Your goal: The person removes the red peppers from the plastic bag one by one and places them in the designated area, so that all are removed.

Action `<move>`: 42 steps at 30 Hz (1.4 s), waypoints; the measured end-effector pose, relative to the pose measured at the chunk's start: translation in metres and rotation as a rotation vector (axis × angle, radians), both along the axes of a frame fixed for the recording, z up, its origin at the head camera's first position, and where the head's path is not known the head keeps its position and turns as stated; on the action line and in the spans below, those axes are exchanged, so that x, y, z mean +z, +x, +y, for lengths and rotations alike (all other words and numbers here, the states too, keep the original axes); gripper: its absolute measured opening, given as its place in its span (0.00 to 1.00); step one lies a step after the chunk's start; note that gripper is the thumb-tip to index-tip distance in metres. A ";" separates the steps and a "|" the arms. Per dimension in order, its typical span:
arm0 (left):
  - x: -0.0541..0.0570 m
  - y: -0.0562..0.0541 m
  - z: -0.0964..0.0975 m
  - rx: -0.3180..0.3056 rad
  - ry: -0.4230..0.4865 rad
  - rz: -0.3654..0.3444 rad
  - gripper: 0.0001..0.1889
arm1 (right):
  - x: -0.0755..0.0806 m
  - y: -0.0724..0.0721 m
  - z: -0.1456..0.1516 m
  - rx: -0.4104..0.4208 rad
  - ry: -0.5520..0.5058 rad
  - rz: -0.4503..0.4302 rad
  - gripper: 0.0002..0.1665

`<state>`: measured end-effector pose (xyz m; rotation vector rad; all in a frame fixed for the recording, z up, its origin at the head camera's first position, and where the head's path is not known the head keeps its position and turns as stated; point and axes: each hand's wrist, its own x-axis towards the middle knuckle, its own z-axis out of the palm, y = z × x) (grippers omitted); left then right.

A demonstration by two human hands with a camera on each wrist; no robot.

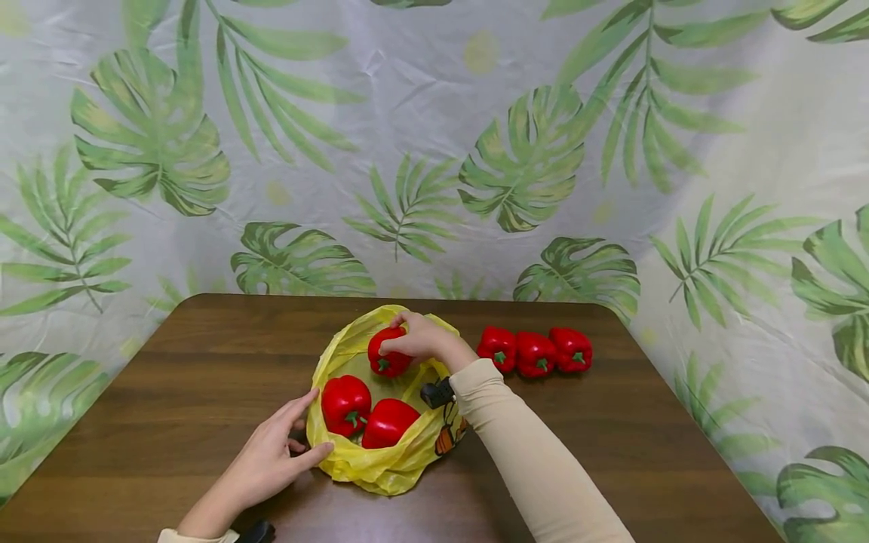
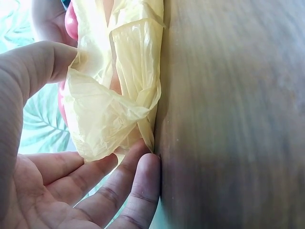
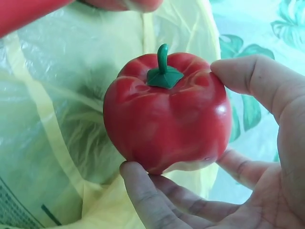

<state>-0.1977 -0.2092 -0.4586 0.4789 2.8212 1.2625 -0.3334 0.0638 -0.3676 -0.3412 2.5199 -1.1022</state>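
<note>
A yellow plastic bag [image 1: 380, 477] stands with its mouth spread wide on the table. Inside it lie two red bell peppers, one at the left [image 1: 346, 400] and one at the front [image 1: 394, 422]. My right hand [image 1: 428, 335] grips a third red bell pepper [image 3: 167, 114] over the bag's far part, thumb on one side and fingers on the other, its green stem showing. At the bag's left side, my left hand [image 1: 271, 452] touches the rim with spread fingers and thumb; the left wrist view shows the thumb tip [image 2: 64, 59] against the thin plastic.
Right of the bag, three more red bell peppers [image 1: 535, 354] lie in a row on the brown wooden table [image 1: 224, 362]. Behind the table hangs a leaf-patterned cloth [image 1: 421, 113].
</note>
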 end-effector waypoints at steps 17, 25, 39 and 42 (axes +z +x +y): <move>0.001 0.000 -0.001 0.000 0.008 0.035 0.47 | 0.026 0.000 0.030 0.021 0.139 0.056 0.37; 0.001 -0.001 0.000 -0.011 0.017 0.042 0.46 | 0.036 0.009 0.046 0.037 0.134 0.072 0.35; -0.001 -0.002 0.000 -0.019 0.029 0.064 0.46 | 0.042 0.020 0.066 0.037 0.150 0.105 0.35; -0.001 -0.002 -0.001 -0.017 0.028 0.069 0.46 | 0.044 0.023 0.073 0.030 0.139 0.109 0.35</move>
